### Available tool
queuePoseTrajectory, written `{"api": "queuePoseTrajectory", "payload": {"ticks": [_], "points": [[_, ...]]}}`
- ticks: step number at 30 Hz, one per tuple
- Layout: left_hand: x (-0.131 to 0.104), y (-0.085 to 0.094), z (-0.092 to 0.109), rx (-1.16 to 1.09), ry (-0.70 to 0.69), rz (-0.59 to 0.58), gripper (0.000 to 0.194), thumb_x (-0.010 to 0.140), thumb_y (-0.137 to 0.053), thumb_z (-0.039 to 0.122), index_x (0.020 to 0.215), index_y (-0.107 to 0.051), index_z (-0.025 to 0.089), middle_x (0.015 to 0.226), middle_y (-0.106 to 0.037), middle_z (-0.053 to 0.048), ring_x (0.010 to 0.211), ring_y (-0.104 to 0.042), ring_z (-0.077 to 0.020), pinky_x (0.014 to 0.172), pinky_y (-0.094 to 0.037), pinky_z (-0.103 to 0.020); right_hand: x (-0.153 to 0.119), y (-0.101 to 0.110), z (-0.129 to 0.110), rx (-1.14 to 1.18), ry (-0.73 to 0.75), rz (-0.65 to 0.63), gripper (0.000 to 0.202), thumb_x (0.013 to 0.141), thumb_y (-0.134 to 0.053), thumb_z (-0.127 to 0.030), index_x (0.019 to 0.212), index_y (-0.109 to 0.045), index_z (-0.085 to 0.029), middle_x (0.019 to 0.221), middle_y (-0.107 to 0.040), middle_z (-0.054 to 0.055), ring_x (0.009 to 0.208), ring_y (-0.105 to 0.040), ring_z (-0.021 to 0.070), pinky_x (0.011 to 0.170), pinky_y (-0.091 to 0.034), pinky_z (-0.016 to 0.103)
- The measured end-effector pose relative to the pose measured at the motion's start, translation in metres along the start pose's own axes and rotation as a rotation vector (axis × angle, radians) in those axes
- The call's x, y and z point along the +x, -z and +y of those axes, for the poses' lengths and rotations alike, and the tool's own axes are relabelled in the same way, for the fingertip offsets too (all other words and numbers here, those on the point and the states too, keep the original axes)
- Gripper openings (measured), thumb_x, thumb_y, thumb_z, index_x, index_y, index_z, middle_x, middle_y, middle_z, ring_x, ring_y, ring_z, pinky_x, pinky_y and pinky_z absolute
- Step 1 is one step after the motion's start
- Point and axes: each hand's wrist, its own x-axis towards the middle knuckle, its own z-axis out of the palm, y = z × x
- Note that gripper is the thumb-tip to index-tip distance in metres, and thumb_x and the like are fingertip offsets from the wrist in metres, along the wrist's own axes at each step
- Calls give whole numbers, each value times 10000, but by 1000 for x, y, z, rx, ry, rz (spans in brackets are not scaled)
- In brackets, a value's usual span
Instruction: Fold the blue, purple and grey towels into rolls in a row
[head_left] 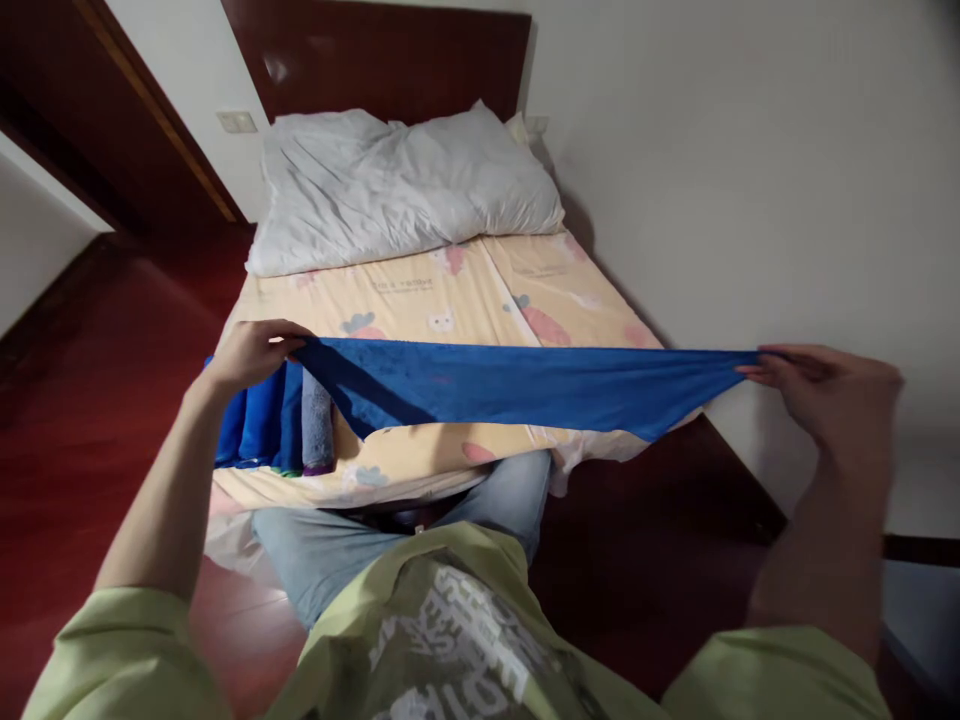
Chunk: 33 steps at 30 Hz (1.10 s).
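Note:
A blue towel (510,385) is stretched wide in the air above the bed, pinched at its two ends. My left hand (259,352) is closed on its left corner, with thumb and fingertips together. At the far right, my right hand (821,385) grips the opposite corner near the wall. The towel's lower edge hangs loose between the hands. Below and beside my left hand, several rolled blue towels (259,420) lie side by side on the bed, with a grey rolled towel (317,425) at their right end.
The bed (420,300) has a cream sheet with carrot and rabbit prints. A bundled white quilt (405,185) lies near the dark wooden headboard (397,50). A white wall (750,200) runs along the right, and a dark red floor (112,400) shows at the left.

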Motion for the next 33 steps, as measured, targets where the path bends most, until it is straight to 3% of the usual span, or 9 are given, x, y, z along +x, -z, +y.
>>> {"api": "queuePoseTrajectory", "payload": {"ticks": [4, 7, 9, 13, 17, 20, 23, 26, 33], "points": [[37, -4, -15, 90, 88, -213, 289, 770, -610, 328, 965, -804, 239, 804, -766, -8, 656, -696, -199, 743, -576, -291, 30, -28, 19, 89, -222, -248, 262, 782, -852, -309, 920, -747, -112, 767, -759, 99, 648, -754, 177, 661, -658, 229], [71, -17, -19, 191, 42, -186, 252, 726, -618, 252, 877, -820, 241, 816, -780, -26, 781, -729, -227, 844, -568, -294, 59, -73, 23, 134, -342, -306, 92, 821, -774, -90, 876, -701, -94, 678, -720, 61, 557, -711, 123, 599, -608, 164], [93, -24, -17, 227, 27, -107, 237, 716, -608, 211, 821, -820, 231, 844, -789, -45, 845, -735, -245, 894, -556, -303, 78, -105, 21, 138, -367, -303, 106, 839, -692, 11, 859, -679, -93, 653, -701, 38, 541, -692, 105, 612, -595, 173], [129, -25, -13, 253, 58, 88, 284, 754, -549, 163, 850, -816, 176, 871, -788, -90, 887, -727, -259, 904, -563, -336, 110, -151, 15, 53, -188, -243, 109, 882, -644, -40, 923, -718, -109, 787, -759, 70, 716, -741, 145, 800, -620, 278], [143, -11, -15, 273, -58, 360, 379, 836, -457, 141, 994, -800, 153, 1010, -775, -116, 1008, -694, -255, 957, -557, -375, 123, -165, 19, -75, 154, -89, 170, 894, -653, -178, 1020, -766, -174, 1000, -788, 77, 956, -753, 210, 991, -591, 371], [126, -11, -23, 300, -211, 435, 425, 891, -408, 129, 1104, -774, 168, 1123, -745, -113, 1116, -650, -258, 1003, -541, -396, 113, -163, 32, -81, 376, -62, 229, 924, -580, -211, 1050, -771, -199, 1173, -759, 71, 1094, -721, 216, 1069, -562, 393], [88, -32, -39, 344, -296, 318, 437, 912, -401, 113, 1168, -749, 176, 1173, -719, -118, 1159, -629, -266, 1024, -537, -411, 85, -162, 61, -95, 432, -118, 278, 937, -524, -219, 1059, -772, -185, 1226, -741, 82, 1159, -697, 221, 1115, -533, 413], [38, -74, -59, 388, -303, 102, 438, 897, -421, 94, 1197, -732, 169, 1172, -709, -135, 1148, -632, -270, 999, -557, -403, 41, -169, 107, -140, 346, -237, 327, 949, -483, -244, 1089, -772, -180, 1271, -725, 92, 1198, -682, 227, 1127, -521, 413], [-67, -200, -89, 485, -165, -433, 311, 890, -464, 81, 1016, -737, 161, 1084, -721, -144, 1032, -654, -275, 913, -564, -393, -83, -195, 220, -456, 48, -592, 299, 870, -524, -187, 933, -814, -225, 1250, -739, 64, 1084, -728, 256, 1028, -579, 413]]}}
